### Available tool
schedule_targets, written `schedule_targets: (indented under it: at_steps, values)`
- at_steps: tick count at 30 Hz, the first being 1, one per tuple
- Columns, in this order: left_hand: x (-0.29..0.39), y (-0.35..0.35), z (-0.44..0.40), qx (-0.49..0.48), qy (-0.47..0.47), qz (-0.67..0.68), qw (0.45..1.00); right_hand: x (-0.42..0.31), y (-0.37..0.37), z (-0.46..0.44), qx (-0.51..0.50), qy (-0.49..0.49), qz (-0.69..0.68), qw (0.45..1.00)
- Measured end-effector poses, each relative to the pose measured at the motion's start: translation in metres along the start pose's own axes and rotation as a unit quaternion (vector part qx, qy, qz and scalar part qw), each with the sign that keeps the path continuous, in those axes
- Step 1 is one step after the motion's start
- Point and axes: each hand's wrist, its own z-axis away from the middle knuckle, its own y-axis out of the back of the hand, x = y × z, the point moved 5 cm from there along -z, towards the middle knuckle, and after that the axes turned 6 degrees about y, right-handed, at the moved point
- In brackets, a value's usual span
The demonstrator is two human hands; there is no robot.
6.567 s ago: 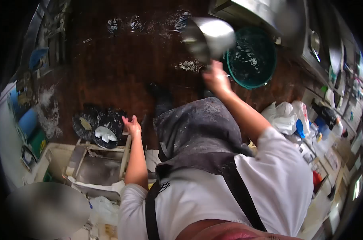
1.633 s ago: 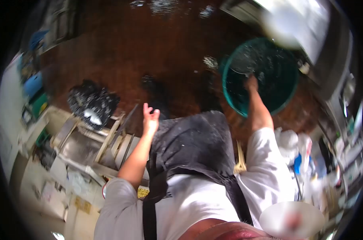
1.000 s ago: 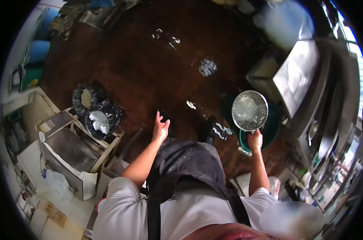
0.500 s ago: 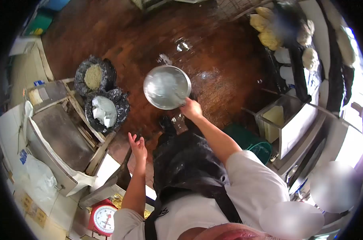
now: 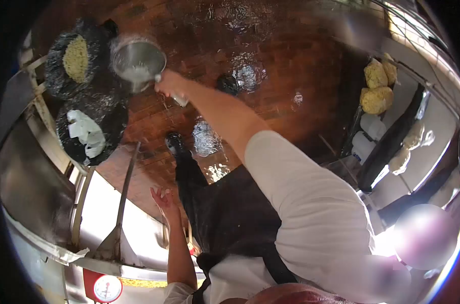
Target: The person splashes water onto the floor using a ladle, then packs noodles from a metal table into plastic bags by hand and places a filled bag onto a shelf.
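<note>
My right hand (image 5: pixel 171 85) grips a round metal saucepan (image 5: pixel 141 60) by its handle, arm stretched out to the far left. The pan is blurred, and what is inside it cannot be made out. Close by on its left stands a black plastic bag (image 5: pixel 55 76) with a pale yellow, grainy or shredded heap (image 5: pixel 76 58) in it. A second black bag (image 5: pixel 116 119), with crumpled white plastic (image 5: pixel 86 133) inside, lies nearer to me. My left hand (image 5: pixel 165 201) hangs low beside a metal table frame (image 5: pixel 127 190), fingers apart, holding nothing.
The brown tiled floor (image 5: pixel 275 101) is wet and shiny. A red dial scale (image 5: pixel 94 283) stands at the lower left. Yellowish filled bags (image 5: pixel 376 100) and white containers (image 5: pixel 364 144) sit along the right side. A metal worktop (image 5: pixel 35 177) is at the left.
My right hand has swung the saucepan forward and left, towards the black bags. My body has stepped and turned, so the view has shifted. The left hand stays low and open.
</note>
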Motion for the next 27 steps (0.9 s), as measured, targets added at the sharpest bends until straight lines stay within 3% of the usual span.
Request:
schedule_targets:
  at_steps: [2, 4, 5, 7, 9, 12, 15, 17, 18, 19, 20, 21, 22, 23, 24, 25, 26, 27]
  values:
    - [-0.008, -0.017, -0.003, 0.004, -0.004, -0.006, 1.0, 0.044, 0.057, -0.036, 0.038, 0.063, -0.18, 0.981]
    - [-0.009, -0.034, -0.007, 0.006, 0.012, -0.005, 1.0, 0.089, 0.122, -0.06, -0.023, 0.0, -0.313, 0.95]
    - [-0.006, -0.041, -0.008, 0.006, 0.032, -0.004, 0.999, 0.092, 0.16, -0.039, 0.068, -0.028, -0.288, 0.955]
    - [-0.006, -0.044, -0.01, 0.003, 0.051, -0.02, 0.998, 0.116, 0.221, -0.011, 0.082, -0.029, -0.291, 0.953]
    - [-0.021, -0.039, -0.017, -0.006, 0.051, -0.051, 0.997, 0.132, 0.266, 0.021, -0.048, -0.009, -0.391, 0.919]
    - [-0.015, -0.033, -0.025, -0.036, 0.021, -0.071, 0.997, 0.135, 0.309, 0.092, -0.072, 0.038, -0.45, 0.889]
    - [0.001, -0.027, -0.03, -0.065, -0.075, -0.089, 0.991, 0.136, 0.313, 0.17, -0.076, 0.04, -0.475, 0.876]
    - [0.028, -0.026, -0.017, -0.075, -0.038, -0.043, 0.996, 0.145, 0.294, 0.227, -0.013, 0.027, -0.462, 0.887]
    - [0.045, -0.021, -0.009, -0.08, -0.023, -0.021, 0.996, 0.161, 0.277, 0.249, -0.047, 0.062, -0.473, 0.877]
    - [0.056, -0.01, -0.01, -0.084, -0.071, -0.055, 0.992, 0.173, 0.255, 0.284, 0.011, 0.019, -0.463, 0.886]
    - [0.059, -0.001, -0.016, -0.087, -0.12, -0.089, 0.985, 0.182, 0.225, 0.316, -0.027, 0.106, -0.443, 0.89]
    - [0.061, 0.01, -0.019, -0.088, -0.168, -0.123, 0.974, 0.18, 0.189, 0.366, 0.056, 0.035, -0.481, 0.874]
    - [0.068, 0.018, -0.02, -0.118, -0.195, -0.056, 0.972, 0.213, 0.154, 0.396, 0.134, 0.044, -0.449, 0.883]
    - [0.083, 0.024, -0.017, -0.126, -0.212, -0.087, 0.965, 0.251, 0.113, 0.426, 0.209, 0.029, -0.419, 0.883]
    - [0.099, 0.031, -0.012, -0.133, -0.227, -0.12, 0.957, 0.256, 0.058, 0.471, 0.204, 0.079, -0.469, 0.856]
    - [0.114, 0.039, -0.004, -0.137, -0.238, -0.154, 0.949, 0.234, 0.008, 0.531, 0.297, 0.071, -0.44, 0.844]
    - [0.125, 0.046, 0.007, -0.112, -0.25, -0.24, 0.931, 0.253, -0.042, 0.568, 0.304, 0.12, -0.461, 0.825]
    - [0.115, 0.06, -0.012, -0.118, -0.277, -0.231, 0.925, 0.272, -0.091, 0.603, 0.393, 0.075, -0.385, 0.832]
